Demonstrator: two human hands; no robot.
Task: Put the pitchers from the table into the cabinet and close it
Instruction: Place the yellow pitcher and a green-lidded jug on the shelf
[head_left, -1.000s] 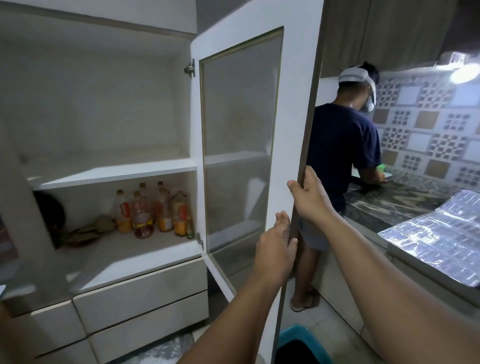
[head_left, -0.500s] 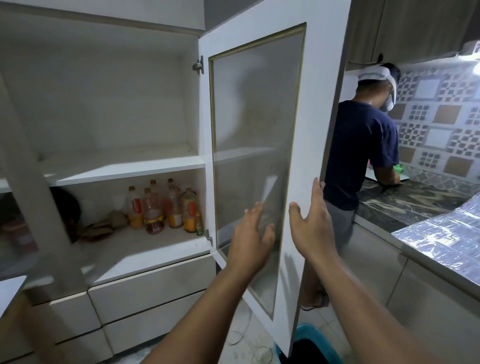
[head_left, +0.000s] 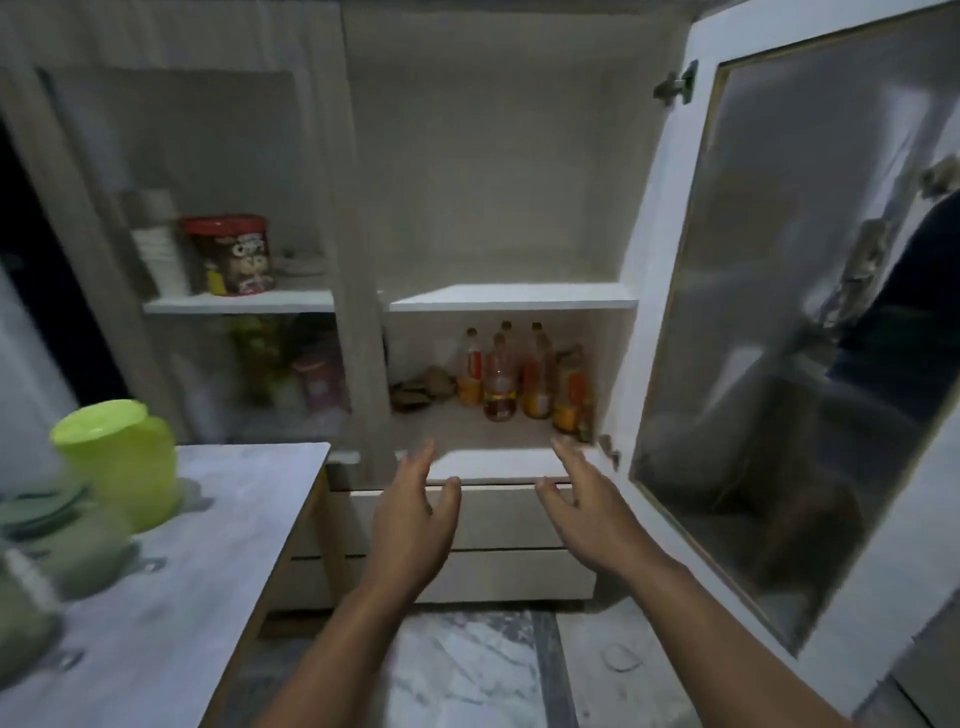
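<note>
Your left hand (head_left: 413, 512) and right hand (head_left: 584, 506) are hovering empty in front of the cabinet (head_left: 511, 299), fingers spread, just below its bottom shelf. The cabinet's glass door (head_left: 789, 332) is standing wide open to the right. The green pitcher (head_left: 122, 465) is sitting on the surface (head_left: 208, 545) left of the cabinet, blurred darker pitchers (head_left: 57, 545) beside it.

Cabinet door (head_left: 810, 332) swung open, both hands (head_left: 415, 512) empty — lime pitcher (head_left: 122, 462) on table (head_left: 208, 545)
</note>
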